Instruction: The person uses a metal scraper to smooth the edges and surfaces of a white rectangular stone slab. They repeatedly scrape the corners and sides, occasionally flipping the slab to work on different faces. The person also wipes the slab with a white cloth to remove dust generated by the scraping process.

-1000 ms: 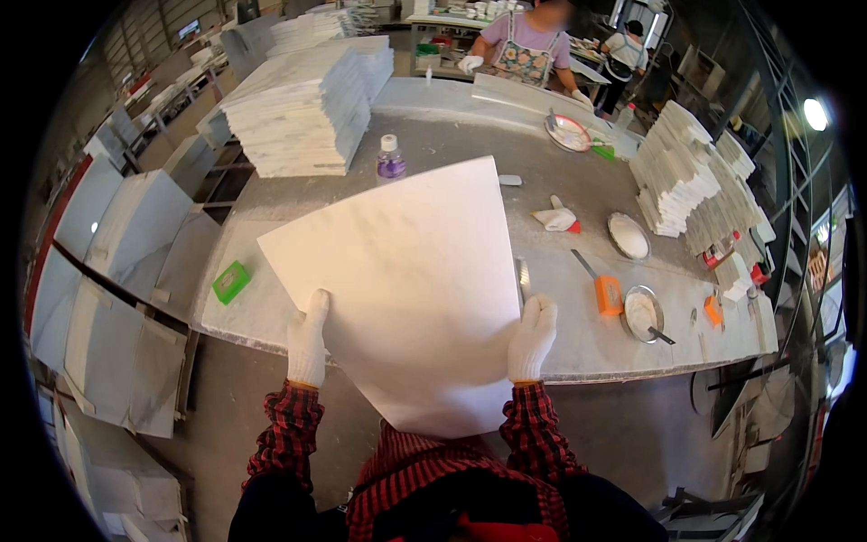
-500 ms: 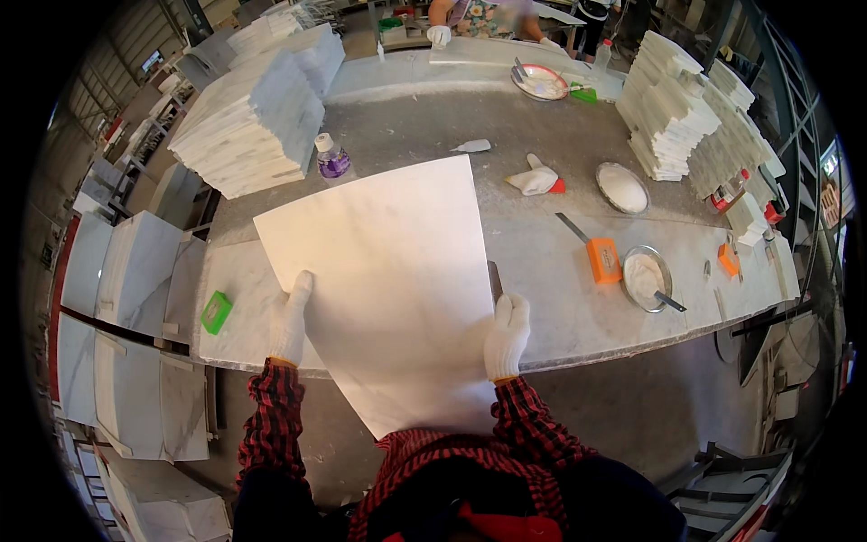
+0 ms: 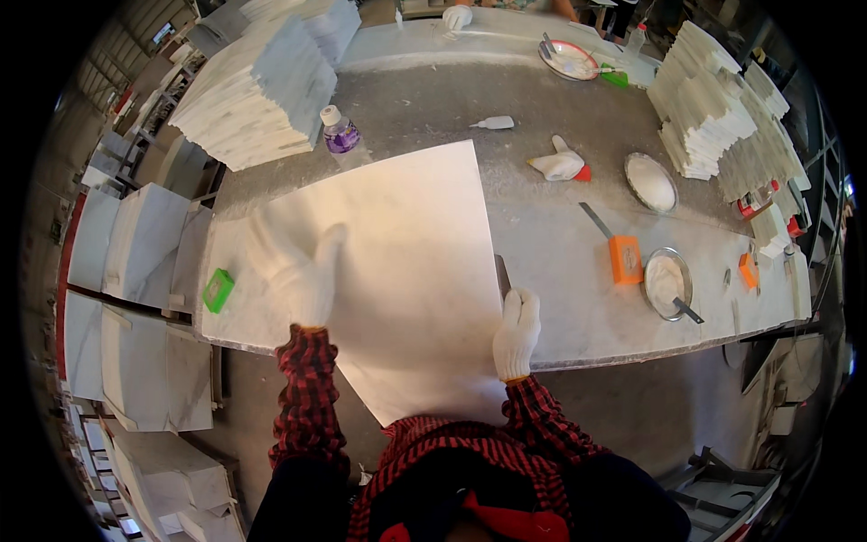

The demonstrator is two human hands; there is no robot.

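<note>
A large, smooth pale marble slab [image 3: 415,244] lies slantwise over the front edge of the worktable, its near end against my body. My left hand [image 3: 302,275], in a white knitted glove and blurred by motion, is over the slab's left side with thumb and fingers apart. It is open; whether it touches the surface I cannot tell. My right hand [image 3: 517,336], also gloved, has its fingers closed at the slab's right edge. A dark flat blade [image 3: 502,274] shows just beyond that hand; its other end is hidden.
Stacked marble tiles stand back left [image 3: 257,95] and right [image 3: 709,113]. On the table are a purple-labelled bottle [image 3: 341,135], green block [image 3: 218,290], orange block [image 3: 625,259], bowl of white powder [image 3: 666,282], second bowl [image 3: 650,182] and glove [image 3: 558,163]. A person's gloved hand [image 3: 457,17] is opposite.
My left hand has let go of the slab's left edge and moved inward and up over its face, fingers spreading. My right hand stays at the right edge. The view has shifted slightly.
</note>
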